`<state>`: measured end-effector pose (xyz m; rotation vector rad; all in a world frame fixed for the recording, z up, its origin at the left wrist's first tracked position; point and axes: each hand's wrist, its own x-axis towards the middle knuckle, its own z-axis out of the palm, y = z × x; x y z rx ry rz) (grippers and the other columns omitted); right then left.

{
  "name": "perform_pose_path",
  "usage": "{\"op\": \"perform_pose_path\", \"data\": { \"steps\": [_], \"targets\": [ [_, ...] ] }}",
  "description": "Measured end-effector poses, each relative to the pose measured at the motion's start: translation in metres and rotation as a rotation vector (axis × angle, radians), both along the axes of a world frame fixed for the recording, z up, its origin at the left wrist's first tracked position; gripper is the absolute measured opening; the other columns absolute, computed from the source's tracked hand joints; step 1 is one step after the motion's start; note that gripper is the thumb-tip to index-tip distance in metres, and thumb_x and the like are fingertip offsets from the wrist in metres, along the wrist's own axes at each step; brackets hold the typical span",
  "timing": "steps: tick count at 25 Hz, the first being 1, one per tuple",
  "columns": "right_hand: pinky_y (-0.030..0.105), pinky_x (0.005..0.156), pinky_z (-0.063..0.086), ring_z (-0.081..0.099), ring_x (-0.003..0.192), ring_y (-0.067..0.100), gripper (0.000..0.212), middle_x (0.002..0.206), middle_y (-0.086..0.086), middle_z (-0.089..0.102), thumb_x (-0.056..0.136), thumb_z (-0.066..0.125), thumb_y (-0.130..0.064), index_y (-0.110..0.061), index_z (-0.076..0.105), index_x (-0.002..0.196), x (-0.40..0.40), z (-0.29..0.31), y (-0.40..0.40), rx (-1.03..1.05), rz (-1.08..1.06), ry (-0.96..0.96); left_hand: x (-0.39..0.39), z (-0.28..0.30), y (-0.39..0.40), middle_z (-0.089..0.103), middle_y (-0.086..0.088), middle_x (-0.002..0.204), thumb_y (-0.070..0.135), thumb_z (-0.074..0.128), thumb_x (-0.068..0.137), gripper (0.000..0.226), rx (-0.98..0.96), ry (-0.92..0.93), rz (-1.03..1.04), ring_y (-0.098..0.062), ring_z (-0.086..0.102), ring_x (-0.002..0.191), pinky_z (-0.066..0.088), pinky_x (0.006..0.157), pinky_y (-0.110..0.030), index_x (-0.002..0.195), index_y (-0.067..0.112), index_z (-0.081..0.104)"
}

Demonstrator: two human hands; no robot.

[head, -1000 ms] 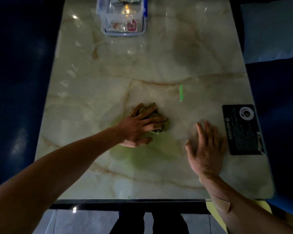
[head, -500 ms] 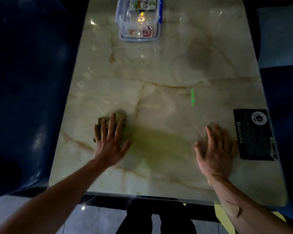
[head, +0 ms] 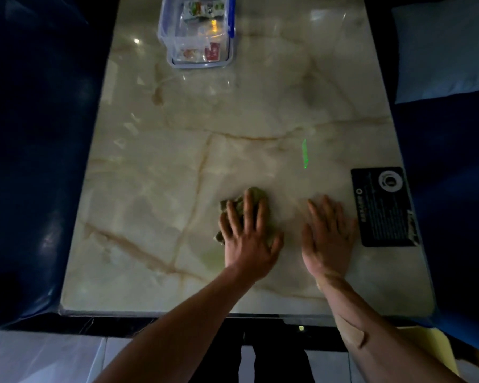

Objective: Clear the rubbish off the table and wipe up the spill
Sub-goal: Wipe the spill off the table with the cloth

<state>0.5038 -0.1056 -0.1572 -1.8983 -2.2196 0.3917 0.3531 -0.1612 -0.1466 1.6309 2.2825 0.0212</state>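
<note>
Pressing crumpled cloth (head: 248, 201) flat-palmed, left hand (head: 248, 239), right hand (head: 328, 239) splayed empty on table (head: 163, 189)

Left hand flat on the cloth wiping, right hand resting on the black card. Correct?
Not quite. In the head view the right hand lies flat on the bare table, beside the black card, not on it. The left hand is flat on the cloth.

A crumpled, olive-brown cloth (head: 244, 205) lies bunched on the marble table (head: 177, 150), just below the frame's centre, mostly covered. A faint greenish smear (head: 213, 257) of spill shows at its lower left.
</note>
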Motion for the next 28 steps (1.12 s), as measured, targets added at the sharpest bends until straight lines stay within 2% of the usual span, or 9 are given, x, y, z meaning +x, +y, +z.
{"op": "perform_pose_path", "data": {
  "steps": [2,5,9,12,15,18,20,24,28],
  "targets": [
    [0.055,0.118,0.015,0.029,0.145,0.026,0.058,0.154,0.001,0.038,0.089,0.025,-0.046,-0.029,0.049,0.139,0.001,0.002,0.002,-0.028,-0.002,0.033,0.002,0.0,0.006,0.009,-0.005,0.164,0.066,0.032,0.086,0.076,0.029,0.041,-0.186,-0.05,0.007,0.145,0.012,0.114,-0.065,0.151,0.028,0.019],
    [0.05,0.12,0.004,0.015,0.149,0.016,0.061,0.159,-0.008,0.025,0.088,0.015,-0.052,-0.038,0.039,0.143,0.0,0.004,0.008,-0.155,-0.036,0.099,-0.01,-0.003,0.005,0.018,-0.002,0.162,0.065,0.036,0.086,0.073,0.071,0.078,-0.497,-0.049,0.016,0.143,0.02,0.111,-0.066,0.149,0.03,0.025],
    [0.048,0.121,-0.002,0.006,0.149,0.014,0.052,0.161,-0.009,0.018,0.092,0.025,-0.048,-0.043,0.037,0.142,0.001,0.006,0.012,-0.269,-0.041,0.186,-0.046,-0.006,0.005,0.03,-0.001,0.159,0.061,0.04,0.086,0.068,0.166,0.08,-0.988,-0.045,0.021,0.144,0.017,0.115,-0.06,0.146,0.029,0.037],
    [0.053,0.119,-0.001,0.002,0.15,0.022,0.049,0.163,-0.005,0.006,0.097,0.028,-0.051,-0.047,0.026,0.146,0.002,0.002,0.012,-0.286,0.039,-0.015,-0.093,-0.009,0.002,0.029,0.001,0.159,0.056,0.045,0.083,0.067,0.219,0.041,-1.215,-0.04,0.016,0.147,0.016,0.116,-0.06,0.146,0.033,0.037],
    [0.059,0.116,0.01,0.01,0.146,0.034,0.052,0.164,0.001,0.005,0.094,0.028,-0.058,-0.053,0.019,0.145,0.004,-0.001,0.014,-0.232,0.124,-0.179,-0.142,-0.012,-0.011,0.025,0.003,0.16,0.054,0.05,0.082,0.07,0.212,0.025,-1.25,-0.037,0.01,0.149,0.014,0.117,-0.061,0.147,0.038,0.031],
    [0.064,0.113,0.016,0.015,0.142,0.041,0.055,0.163,0.003,0.005,0.088,0.022,-0.066,-0.057,0.019,0.142,-0.001,0.002,0.044,-0.205,0.172,-0.242,-0.184,-0.014,-0.04,0.026,0.0,0.159,0.053,0.054,0.08,0.07,0.202,0.085,-1.102,-0.038,0.013,0.148,0.018,0.116,-0.059,0.145,0.034,0.037],
    [0.072,0.11,0.006,0.005,0.146,0.043,0.057,0.164,0.004,-0.001,0.088,0.024,-0.068,-0.058,0.011,0.143,-0.009,0.001,0.065,-0.207,0.185,-0.297,-0.202,-0.013,-0.069,0.026,-0.002,0.159,0.054,0.052,0.081,0.068,0.204,0.106,-0.889,-0.039,0.017,0.147,0.023,0.114,-0.06,0.143,0.031,0.037],
    [0.074,0.106,-0.007,-0.015,0.146,0.042,0.065,0.162,-0.002,-0.018,0.081,0.019,-0.079,-0.064,-0.009,0.138,-0.015,-0.004,0.08,-0.326,0.166,-0.295,-0.166,-0.009,-0.119,0.018,-0.002,0.162,0.06,0.032,0.089,0.065,0.131,0.063,-0.268,-0.035,0.014,0.148,0.023,0.112,-0.06,0.148,0.032,0.028],
    [0.072,0.107,-0.013,-0.028,0.142,0.04,0.065,0.157,-0.006,-0.032,0.074,0.014,-0.086,-0.07,-0.016,0.13,-0.013,0.007,0.095,-0.538,0.202,-0.253,-0.079,-0.001,-0.112,-0.003,-0.001,0.164,0.064,0.021,0.088,0.072,0.025,-0.035,0.389,-0.035,0.0,0.15,0.016,0.116,-0.059,0.152,0.032,0.011]
  ]
}}
